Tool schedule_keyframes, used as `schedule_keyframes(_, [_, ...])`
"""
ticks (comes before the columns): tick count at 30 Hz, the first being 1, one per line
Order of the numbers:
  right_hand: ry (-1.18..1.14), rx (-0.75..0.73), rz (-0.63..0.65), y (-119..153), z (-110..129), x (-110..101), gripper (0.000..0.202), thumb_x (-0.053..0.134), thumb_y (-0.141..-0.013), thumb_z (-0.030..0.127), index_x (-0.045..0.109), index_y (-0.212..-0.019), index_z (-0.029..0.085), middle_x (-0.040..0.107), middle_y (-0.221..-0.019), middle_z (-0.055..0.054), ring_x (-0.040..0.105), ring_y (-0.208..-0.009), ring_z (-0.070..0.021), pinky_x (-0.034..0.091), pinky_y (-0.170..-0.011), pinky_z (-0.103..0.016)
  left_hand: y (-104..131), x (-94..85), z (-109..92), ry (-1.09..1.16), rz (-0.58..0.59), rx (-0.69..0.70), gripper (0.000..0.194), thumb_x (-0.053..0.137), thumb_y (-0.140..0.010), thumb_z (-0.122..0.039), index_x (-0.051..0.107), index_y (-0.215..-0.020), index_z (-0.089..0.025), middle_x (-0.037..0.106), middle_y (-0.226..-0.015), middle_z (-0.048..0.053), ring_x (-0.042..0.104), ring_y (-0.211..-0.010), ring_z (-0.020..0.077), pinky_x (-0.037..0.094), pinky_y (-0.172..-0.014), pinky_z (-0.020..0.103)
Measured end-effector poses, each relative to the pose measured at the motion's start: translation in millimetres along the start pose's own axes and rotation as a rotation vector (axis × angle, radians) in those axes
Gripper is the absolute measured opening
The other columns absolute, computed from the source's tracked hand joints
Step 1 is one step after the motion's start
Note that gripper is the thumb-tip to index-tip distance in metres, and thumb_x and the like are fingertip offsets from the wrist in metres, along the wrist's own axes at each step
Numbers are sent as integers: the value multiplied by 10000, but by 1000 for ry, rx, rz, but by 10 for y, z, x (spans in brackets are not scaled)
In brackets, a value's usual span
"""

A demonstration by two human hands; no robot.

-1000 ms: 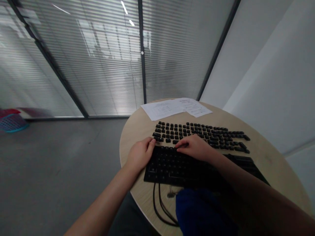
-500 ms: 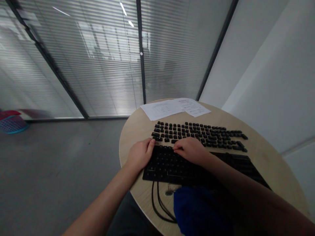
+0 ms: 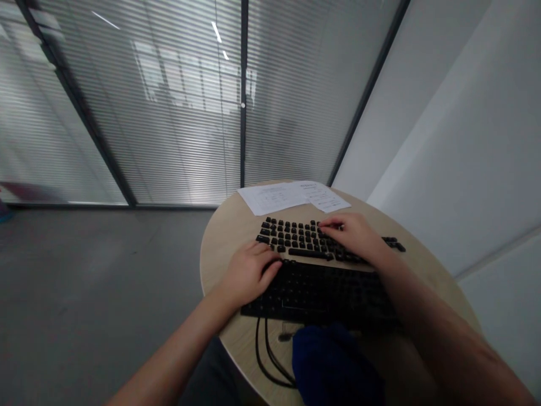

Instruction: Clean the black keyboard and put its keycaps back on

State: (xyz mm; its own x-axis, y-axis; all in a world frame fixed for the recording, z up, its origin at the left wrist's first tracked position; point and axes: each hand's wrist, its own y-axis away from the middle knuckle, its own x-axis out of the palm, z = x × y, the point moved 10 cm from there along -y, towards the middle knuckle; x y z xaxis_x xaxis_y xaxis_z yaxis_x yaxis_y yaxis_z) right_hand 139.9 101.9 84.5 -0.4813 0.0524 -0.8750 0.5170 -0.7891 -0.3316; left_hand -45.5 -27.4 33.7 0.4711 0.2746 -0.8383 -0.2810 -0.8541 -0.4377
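Observation:
A black keyboard [image 3: 308, 293] with many of its keycaps off lies near the front of the round table. My left hand [image 3: 253, 272] is closed over its upper left corner, thumb and fingertips at the top row. Behind the keyboard, loose black keycaps [image 3: 295, 231] are laid out in rows, with a long space bar [image 3: 310, 254] in the nearest row. My right hand [image 3: 355, 234] reaches into the far row, its thumb and forefinger pinched at a keycap there. The right hand and forearm hide part of the keycaps and the keyboard's right end.
Printed paper sheets [image 3: 291, 196] lie at the back of the wooden table [image 3: 426, 276]. Black cables [image 3: 264, 358], a small metal item [image 3: 285, 336] and a blue cloth-like thing [image 3: 325, 361] are at the front. A blind-covered glass partition [image 3: 181, 129] stands behind.
My right hand has moved from the keyboard's top row up and right to the far row of keycaps. My left hand has shifted right along the keyboard's top edge. The view has turned slightly.

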Motion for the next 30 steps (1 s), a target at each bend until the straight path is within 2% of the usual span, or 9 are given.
schedule_keyframes(3, [169,118,53,-271,-411,47,198,686,-896,280,828,-1032,250,811,-1028,-63,741,-937,-246,551,-853,-347,-119,96,-284,-73,140,78,235,550,-974,-298,750,-1061,-209,714,-1049,88,629,-992,264,501,-914,425])
schedule_keyframes(5, [267,177,92,-443,-636,184,219,674,-890,228,824,-1049,238,809,-1059,-70,735,-993,-245,535,-883,-326,-183,148,-371,-125,145,64,248,530,-981,-274,751,-1055,-188,706,-1021,96,627,-975,267,515,-893,428])
schedule_keyframes(8, [300,195,130,-646,-825,440,217,672,-882,202,826,-1033,224,810,-1057,-73,734,-1010,-243,529,-889,-311,-204,288,-393,-144,128,28,244,522,-975,-234,751,-1030,-171,704,-1000,97,625,-973,273,532,-877,423])
schedule_keyframes(12, [310,167,179,-820,-946,695,244,704,-871,237,818,-1087,229,799,-1110,-81,715,-1073,-258,516,-943,-326,-151,459,-345,-150,135,-6,229,545,-968,-253,751,-972,-154,702,-960,101,622,-979,297,545,-874,450])
schedule_keyframes(17, [290,149,217,-952,-1059,847,269,735,-848,224,810,-1106,222,768,-1209,-94,676,-1177,-284,492,-1014,-359,-134,467,-327,-152,118,-37,255,543,-984,-287,749,-927,-149,694,-978,115,607,-1029,318,532,-927,489])
schedule_keyframes(23, [196,151,235,-1024,-1063,995,233,755,-817,152,811,-1033,220,815,-1006,-43,747,-964,-202,543,-868,-273,-153,488,-302,-160,127,-63,224,553,-980,-289,730,-987,-152,697,-1001,112,616,-990,314,550,-878,488])
schedule_keyframes(26, [173,145,191,-1028,-961,918,195,758,-815,145,808,-992,208,813,-977,-51,743,-935,-205,541,-850,-285,-150,484,-318,-169,118,-50,218,569,-976,-303,731,-984,-158,699,-988,105,610,-1010,325,544,-887,501])
schedule_keyframes(30, [145,126,94,-830,-711,632,184,725,-868,207,793,-1038,194,800,-1012,-76,720,-963,-214,525,-879,-314,-135,465,-347,-176,90,-23,228,589,-970,-326,736,-1001,-154,691,-1021,113,598,-1040,336,529,-916,516])
